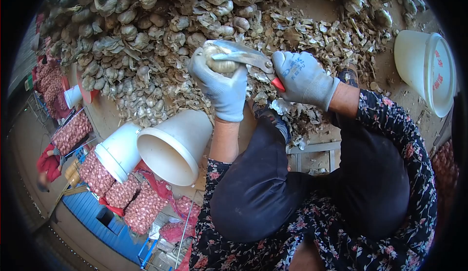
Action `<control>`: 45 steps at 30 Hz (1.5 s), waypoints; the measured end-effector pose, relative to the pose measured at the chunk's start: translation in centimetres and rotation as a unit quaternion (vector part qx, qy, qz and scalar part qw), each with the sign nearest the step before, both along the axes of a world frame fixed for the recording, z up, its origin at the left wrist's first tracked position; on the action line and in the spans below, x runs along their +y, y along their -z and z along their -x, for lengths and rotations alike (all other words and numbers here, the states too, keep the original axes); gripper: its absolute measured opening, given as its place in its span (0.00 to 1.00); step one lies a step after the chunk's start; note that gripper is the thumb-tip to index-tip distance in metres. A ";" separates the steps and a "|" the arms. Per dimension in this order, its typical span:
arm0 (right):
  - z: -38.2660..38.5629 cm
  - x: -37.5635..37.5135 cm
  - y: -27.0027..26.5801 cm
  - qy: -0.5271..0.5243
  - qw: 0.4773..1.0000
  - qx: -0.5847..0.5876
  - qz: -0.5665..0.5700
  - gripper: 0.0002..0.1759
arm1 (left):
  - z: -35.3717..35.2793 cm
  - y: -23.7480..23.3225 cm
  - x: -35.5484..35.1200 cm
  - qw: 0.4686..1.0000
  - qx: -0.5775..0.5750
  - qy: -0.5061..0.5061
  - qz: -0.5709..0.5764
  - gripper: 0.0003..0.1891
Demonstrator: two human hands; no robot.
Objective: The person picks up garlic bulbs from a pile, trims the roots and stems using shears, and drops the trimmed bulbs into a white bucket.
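A pale garlic bulb [223,67] sits in my left hand [219,91], its gloved fingers wrapped round it. Pruning shears [253,58] with a red handle are gripped in my right hand [303,80], also in a grey glove. The blades reach left across the bulb and overlap it in this view; their tips look blurred. Most of the shears' handles are hidden inside my right fist. Both hands are raised over the heap, in front of my knees.
A large heap of garlic bulbs [141,39] fills the far left, with dry trimmings [317,34] to its right. Tipped buckets [190,137] lie left of my knees; another bucket [414,61] is at right. Beyond are garlic-filled mesh sacks [144,207] and a person in red [48,163].
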State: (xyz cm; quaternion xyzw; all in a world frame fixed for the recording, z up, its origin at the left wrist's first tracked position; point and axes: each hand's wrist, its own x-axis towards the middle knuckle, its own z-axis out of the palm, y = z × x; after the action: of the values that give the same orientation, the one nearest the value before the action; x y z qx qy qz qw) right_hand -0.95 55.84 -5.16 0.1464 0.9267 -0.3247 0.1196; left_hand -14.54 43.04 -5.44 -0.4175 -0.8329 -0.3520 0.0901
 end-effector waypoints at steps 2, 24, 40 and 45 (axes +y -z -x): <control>0.2 -0.1 1.3 0.047 0.997 -0.007 0.054 0.19 | 0.0 -0.1 0.4 0.998 -0.047 -0.025 -0.012 0.42; -1.6 -1.0 -0.5 -0.014 0.983 0.056 0.172 0.16 | -0.1 -6.1 -5.1 0.731 -0.578 -0.061 -0.358 0.16; -3.7 2.2 1.6 0.157 0.957 -0.056 0.239 0.22 | 9.6 -9.2 4.4 0.980 0.178 -0.032 0.076 0.23; -3.7 2.4 2.3 0.159 0.960 -0.046 0.224 0.22 | 12.4 -5.9 16.2 0.918 0.105 -0.056 0.377 0.27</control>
State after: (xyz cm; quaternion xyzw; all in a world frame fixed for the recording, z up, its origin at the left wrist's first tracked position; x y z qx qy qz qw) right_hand 2.76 58.28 -7.49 0.2767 0.7886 -0.5313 0.1388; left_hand -26.96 59.23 0.42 -0.4076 -0.9117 0.0398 0.0320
